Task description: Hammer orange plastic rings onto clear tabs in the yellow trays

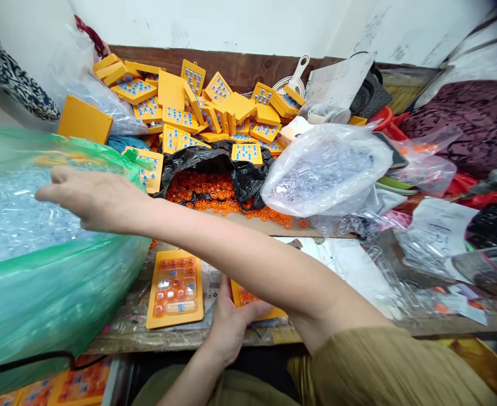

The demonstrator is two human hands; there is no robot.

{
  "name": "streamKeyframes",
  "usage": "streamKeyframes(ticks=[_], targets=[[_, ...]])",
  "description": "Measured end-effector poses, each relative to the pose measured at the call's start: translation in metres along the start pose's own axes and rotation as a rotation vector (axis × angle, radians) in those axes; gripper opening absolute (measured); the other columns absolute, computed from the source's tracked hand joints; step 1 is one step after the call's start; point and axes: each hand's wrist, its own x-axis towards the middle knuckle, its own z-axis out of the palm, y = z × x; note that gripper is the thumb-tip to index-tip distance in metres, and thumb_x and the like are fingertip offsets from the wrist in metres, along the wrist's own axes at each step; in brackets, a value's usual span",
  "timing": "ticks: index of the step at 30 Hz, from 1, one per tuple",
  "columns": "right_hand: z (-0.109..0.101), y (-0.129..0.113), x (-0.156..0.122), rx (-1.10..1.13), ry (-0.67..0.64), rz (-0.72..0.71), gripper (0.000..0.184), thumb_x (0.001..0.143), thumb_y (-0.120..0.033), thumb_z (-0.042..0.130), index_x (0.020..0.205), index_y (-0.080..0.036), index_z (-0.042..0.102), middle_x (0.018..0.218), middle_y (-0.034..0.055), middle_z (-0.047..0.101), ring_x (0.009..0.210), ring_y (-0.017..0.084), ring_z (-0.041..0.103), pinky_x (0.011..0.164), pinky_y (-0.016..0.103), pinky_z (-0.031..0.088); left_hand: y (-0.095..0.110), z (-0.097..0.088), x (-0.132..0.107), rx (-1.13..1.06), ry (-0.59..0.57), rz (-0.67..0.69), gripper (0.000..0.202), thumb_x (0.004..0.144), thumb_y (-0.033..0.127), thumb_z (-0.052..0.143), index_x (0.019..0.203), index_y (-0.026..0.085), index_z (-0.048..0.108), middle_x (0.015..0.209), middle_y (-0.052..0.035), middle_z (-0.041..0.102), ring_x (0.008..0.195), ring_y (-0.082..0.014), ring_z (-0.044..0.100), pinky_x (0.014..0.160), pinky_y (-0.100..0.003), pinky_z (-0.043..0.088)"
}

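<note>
My right arm reaches across to the left, and my right hand (93, 197) is over a green plastic bag (62, 293) full of small clear plastic pieces (11, 220). Its fingers are closed together; what they hold, if anything, I cannot make out. Below the forearm, my left hand (231, 321) grips the left and near edges of a yellow board (273, 313) with orange pieces, partly hidden by my right arm. To the left of that hand lies another yellow board (150, 304) fitted with orange and clear pieces.
Many yellow boards with blue marks (180, 117) are heaped at the back. A black bag (252, 183) spills orange pieces (201, 186). At right stands a white bag of clear pieces (328, 169). More filled boards (83, 380) sit low at left.
</note>
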Motion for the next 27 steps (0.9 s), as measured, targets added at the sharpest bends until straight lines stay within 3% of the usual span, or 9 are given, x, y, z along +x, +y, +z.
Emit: streamKeyframes(ticks=[2, 3, 4, 7, 10, 13, 16, 20, 27], targets=[[-0.036, -0.003, -0.014, -0.029, -0.104, -0.054, 0.028, 0.088, -0.015, 0.033, 0.068, -0.011, 0.052, 0.069, -0.0183, 0.048, 0.065, -0.009, 0.055, 0.057, 0.006, 0.036, 0.002, 0.001, -0.002, -0.019, -0.012, -0.015, 0.081, 0.054, 0.012, 0.081, 0.126, 0.022, 0.044, 0.111, -0.0070, 0.068, 0.104, -0.0268, 0.063, 0.093, -0.041, 0.047], [-0.056, -0.002, -0.027, -0.017, -0.130, -0.071, 0.013, 0.085, -0.015, 0.050, 0.078, -0.011, 0.060, 0.078, -0.0135, 0.054, 0.081, -0.003, 0.058, 0.070, 0.009, 0.043, 0.003, 0.001, -0.002, -0.027, -0.023, -0.021, 0.082, 0.055, 0.012, 0.081, 0.127, 0.022, 0.043, 0.110, -0.0069, 0.068, 0.102, -0.0263, 0.064, 0.092, -0.041, 0.048], [-0.077, 0.000, -0.045, 0.032, -0.065, -0.004, 0.009, 0.082, -0.013, 0.060, 0.089, -0.012, 0.064, 0.084, -0.0098, 0.057, 0.087, 0.001, 0.059, 0.079, 0.013, 0.046, 0.004, 0.001, -0.003, -0.033, -0.035, -0.025, 0.083, 0.056, 0.013, 0.081, 0.129, 0.022, 0.041, 0.109, -0.0070, 0.068, 0.100, -0.0259, 0.064, 0.092, -0.041, 0.048], [-0.131, 0.015, -0.116, 0.215, -0.033, 0.262, 0.024, 0.078, -0.010, 0.067, 0.102, -0.016, 0.068, 0.083, -0.0033, 0.062, 0.073, 0.008, 0.062, 0.069, 0.020, 0.054, 0.005, 0.001, -0.005, -0.036, -0.064, -0.034, 0.082, 0.059, 0.015, 0.080, 0.130, 0.021, 0.039, 0.106, -0.0076, 0.069, 0.096, -0.0256, 0.066, 0.093, -0.044, 0.048], [-0.162, 0.027, -0.186, 0.287, 0.025, 0.544, 0.021, 0.073, -0.015, 0.073, 0.093, -0.022, 0.072, 0.075, -0.0022, 0.070, 0.067, 0.013, 0.067, 0.060, 0.025, 0.056, 0.007, 0.004, -0.006, -0.010, -0.084, -0.039, 0.083, 0.059, 0.016, 0.081, 0.131, 0.023, 0.039, 0.108, -0.0078, 0.069, 0.096, -0.0259, 0.066, 0.090, -0.041, 0.049], [-0.169, 0.026, -0.232, 0.231, 0.048, 0.576, 0.010, 0.072, -0.014, 0.073, 0.075, -0.024, 0.075, 0.075, 0.0015, 0.074, 0.070, 0.017, 0.070, 0.065, 0.029, 0.058, 0.009, 0.007, -0.008, 0.042, -0.088, -0.012, 0.087, 0.060, 0.016, 0.081, 0.135, 0.026, 0.038, 0.110, -0.0066, 0.068, 0.097, -0.0260, 0.066, 0.087, -0.037, 0.051], [-0.162, 0.016, -0.254, 0.141, 0.062, 0.490, 0.017, 0.075, -0.011, 0.069, 0.080, -0.026, 0.077, 0.080, 0.0029, 0.073, 0.074, 0.017, 0.069, 0.068, 0.029, 0.058, 0.008, 0.009, -0.009, 0.113, -0.071, 0.009, 0.090, 0.060, 0.015, 0.081, 0.137, 0.028, 0.036, 0.107, -0.0049, 0.069, 0.097, -0.0263, 0.066, 0.085, -0.036, 0.052], [-0.149, 0.009, -0.262, 0.025, 0.076, 0.363, 0.021, 0.080, -0.008, 0.063, 0.087, -0.024, 0.076, 0.080, 0.0050, 0.071, 0.073, 0.017, 0.068, 0.066, 0.029, 0.058, 0.007, 0.009, -0.009, 0.203, -0.082, 0.040, 0.091, 0.061, 0.014, 0.080, 0.138, 0.029, 0.034, 0.109, -0.0056, 0.069, 0.102, -0.0280, 0.065, 0.089, -0.038, 0.051], [-0.146, 0.009, -0.265, -0.071, 0.122, 0.382, 0.023, 0.081, -0.009, 0.059, 0.084, -0.025, 0.075, 0.076, 0.0041, 0.061, 0.069, 0.016, 0.062, 0.058, 0.029, 0.054, 0.010, 0.006, -0.011, 0.196, -0.134, 0.047, 0.084, 0.061, 0.012, 0.079, 0.135, 0.027, 0.041, 0.117, -0.0073, 0.066, 0.109, -0.0286, 0.063, 0.095, -0.039, 0.049]])
